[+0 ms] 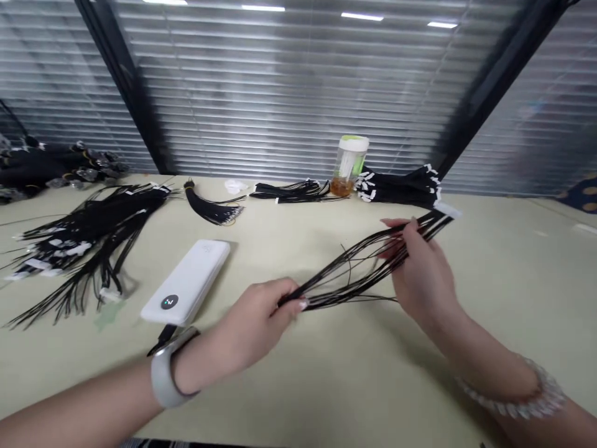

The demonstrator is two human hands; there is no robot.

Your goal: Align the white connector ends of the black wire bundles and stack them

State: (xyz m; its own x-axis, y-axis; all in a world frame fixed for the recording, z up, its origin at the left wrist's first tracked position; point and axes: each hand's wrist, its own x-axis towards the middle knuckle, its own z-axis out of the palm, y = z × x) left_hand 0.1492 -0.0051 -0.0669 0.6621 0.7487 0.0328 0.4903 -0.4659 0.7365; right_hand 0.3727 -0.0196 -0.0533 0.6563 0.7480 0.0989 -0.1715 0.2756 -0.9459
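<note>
Wire bundle: black wire bundle (pixel 359 287) is held aslant above the table (pixel 326 386), between both hands; its strands are bowed apart mid-span.
Left hand (pixel 263 317): thumb and fingers are clamped on the bundle's lower end; a grey watch band (pixel 165 379) is worn at the wrist.
Right hand (pixel 422 274): wires are gripped between thumb and fingers, near the end where a white connector (pixel 448 210) is seen; a beaded bracelet (pixel 522 398) is worn.
Left of table: white power bank (pixel 189 280) is placed near the left wrist; a loose wire pile (pixel 97 221) is spread beyond it.
Back edge: lidded jar (pixel 349 165) is flanked by a small wire bunch (pixel 291 190) and a white-tipped stack (pixel 398 186).
</note>
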